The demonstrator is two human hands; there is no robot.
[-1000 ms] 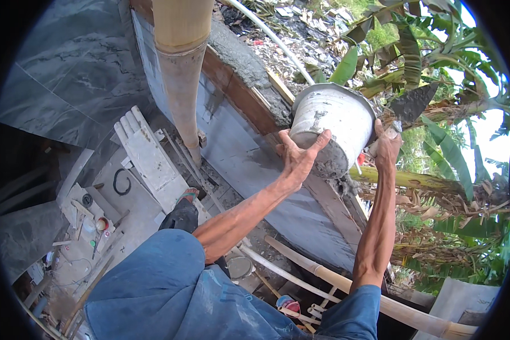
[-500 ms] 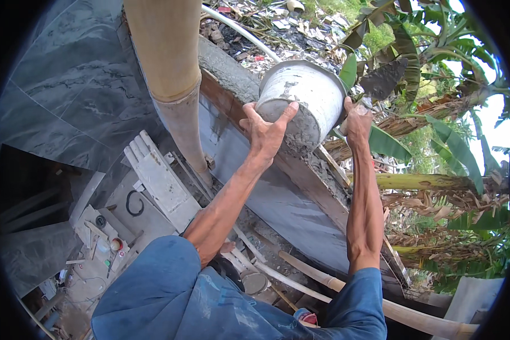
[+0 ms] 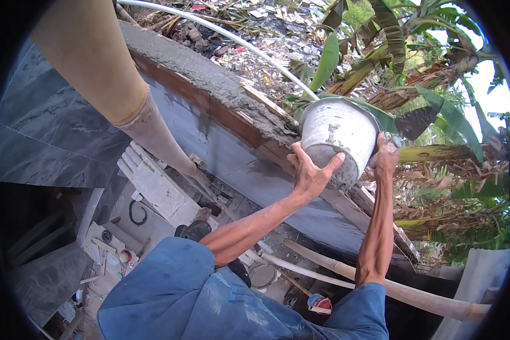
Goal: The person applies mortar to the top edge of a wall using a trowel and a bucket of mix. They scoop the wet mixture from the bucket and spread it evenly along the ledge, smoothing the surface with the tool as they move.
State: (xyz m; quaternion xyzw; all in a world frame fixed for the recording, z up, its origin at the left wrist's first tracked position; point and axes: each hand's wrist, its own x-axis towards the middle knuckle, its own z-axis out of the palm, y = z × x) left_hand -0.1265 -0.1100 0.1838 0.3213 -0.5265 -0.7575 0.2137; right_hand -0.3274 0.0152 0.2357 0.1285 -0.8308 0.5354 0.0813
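My left hand [image 3: 310,173] cups the base of the bucket [image 3: 337,139]; my right hand [image 3: 386,156] grips its side near the rim. Both hands clamp it, sharing its weight. The bucket is raised against the wall top [image 3: 209,79]. Beyond lie a pipe [image 3: 226,37] and rubble [image 3: 266,28].

- one view only, a head-worn fisheye looking steeply down from high up.
- forearms rise from the lower edge; hands close, wall top [image 3: 221,85] near, floor [image 3: 153,215] far below.
- straight edges bend toward the dark round rim.
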